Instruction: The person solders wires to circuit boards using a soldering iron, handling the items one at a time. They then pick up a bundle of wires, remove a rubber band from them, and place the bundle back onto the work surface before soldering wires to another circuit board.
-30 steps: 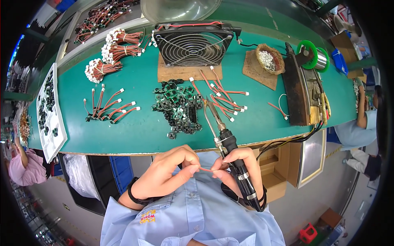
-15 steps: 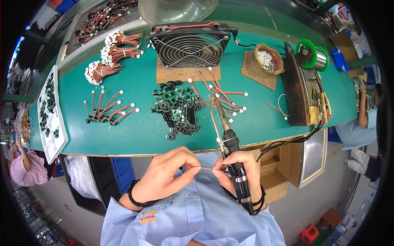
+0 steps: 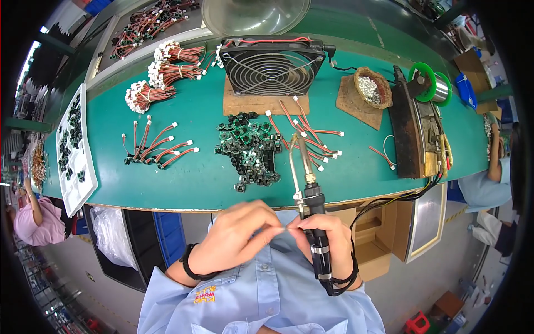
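Observation:
My right hand (image 3: 338,245) is wrapped round a black soldering iron (image 3: 315,201) with a metal solder-feed tube clamped alongside, its tip pointing up and away. Thumb and forefinger of that hand also pinch together in front of my left hand (image 3: 236,238). The left fingers are closed in a pinch, and the fingertips of both hands nearly meet over a thin wire, mostly hidden now. Beyond them lies a heap of small black parts with green boards (image 3: 247,146). Loose red-and-black leads with white plugs (image 3: 317,146) lie right of it.
A black fan (image 3: 272,69) stands behind the heap. Wired parts (image 3: 153,155) and bundled leads (image 3: 147,96) lie left, near a white tray (image 3: 86,178). Rightward are a bowl of pale bits (image 3: 371,90), an iron stand (image 3: 409,136) and a solder spool (image 3: 439,88). Co-workers sit at both sides.
My left hand has come rightward, so the fingertips are nearly touching; the red wire stretched between them earlier is now mostly hidden. The bench has shifted slightly right in view.

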Available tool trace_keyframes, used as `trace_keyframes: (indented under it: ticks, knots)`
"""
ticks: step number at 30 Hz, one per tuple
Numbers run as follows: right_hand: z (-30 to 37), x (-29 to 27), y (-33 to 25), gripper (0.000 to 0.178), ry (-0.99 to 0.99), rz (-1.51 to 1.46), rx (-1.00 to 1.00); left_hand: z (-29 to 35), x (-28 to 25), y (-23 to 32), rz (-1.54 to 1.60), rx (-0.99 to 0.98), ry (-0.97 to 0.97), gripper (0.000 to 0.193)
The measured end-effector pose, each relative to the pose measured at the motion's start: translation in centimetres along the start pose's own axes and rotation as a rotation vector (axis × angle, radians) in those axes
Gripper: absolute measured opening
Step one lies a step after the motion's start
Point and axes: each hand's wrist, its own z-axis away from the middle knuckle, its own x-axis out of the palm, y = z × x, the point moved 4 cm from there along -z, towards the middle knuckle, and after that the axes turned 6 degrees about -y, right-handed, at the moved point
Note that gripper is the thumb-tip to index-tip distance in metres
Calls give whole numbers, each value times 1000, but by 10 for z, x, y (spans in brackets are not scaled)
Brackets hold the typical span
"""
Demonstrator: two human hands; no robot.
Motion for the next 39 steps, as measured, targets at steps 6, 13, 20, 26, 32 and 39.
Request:
trace_keyframes:
  ticks: [6, 13, 20, 26, 32, 39]
  knots:
    - [5, -3, 22, 41, 237, -145, 125, -15, -13, -15, -492, -199, 320, 23]
    - [-3, -4, 19, 40, 299, -356, 188, -20, 0, -24, -747, -311, 254, 26]
    - [-4, -8, 23, 40, 297, -462, 224, -10, -20, -5, -191, -332, 182, 14]
    - [-9, -6, 8, 41, 221, -500, 154, -4, -11, 2, 518, -233, 145, 13]
    - [-15, -6, -15, 44, 173, -303, 7, -6, -4, 6, 978, -144, 126, 19]
    - [-18, 5, -19, 45, 192, -248, -40, 0, -3, -9, 980, -185, 183, 20]
